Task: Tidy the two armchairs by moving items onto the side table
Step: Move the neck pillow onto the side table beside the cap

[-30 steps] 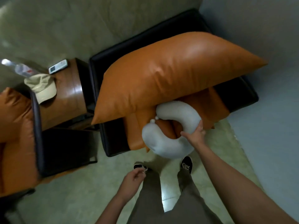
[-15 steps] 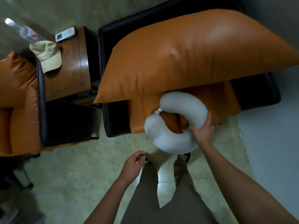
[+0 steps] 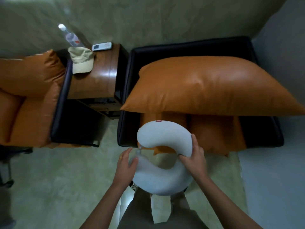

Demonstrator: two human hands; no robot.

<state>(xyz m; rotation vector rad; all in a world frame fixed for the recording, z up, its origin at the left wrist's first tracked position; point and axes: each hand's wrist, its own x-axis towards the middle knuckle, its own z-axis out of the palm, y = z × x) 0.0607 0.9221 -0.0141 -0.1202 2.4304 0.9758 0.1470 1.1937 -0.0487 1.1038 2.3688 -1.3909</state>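
A home sitting room: two orange-cushioned armchairs (image 3: 206,90) flank a wooden side table (image 3: 99,80).

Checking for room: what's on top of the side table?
A beige cap and white remote lie on the side table; a clear bottle rises behind the cap, its base hidden.

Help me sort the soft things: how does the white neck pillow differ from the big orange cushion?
The neck pillow is white, matte and U-shaped; the orange cushion is glossy and rectangular. The orange cushion is far larger than the neck pillow. The right hand grips the neck pillow and the left hand touches it; the orange cushion lies on the armchair. Both look padded.
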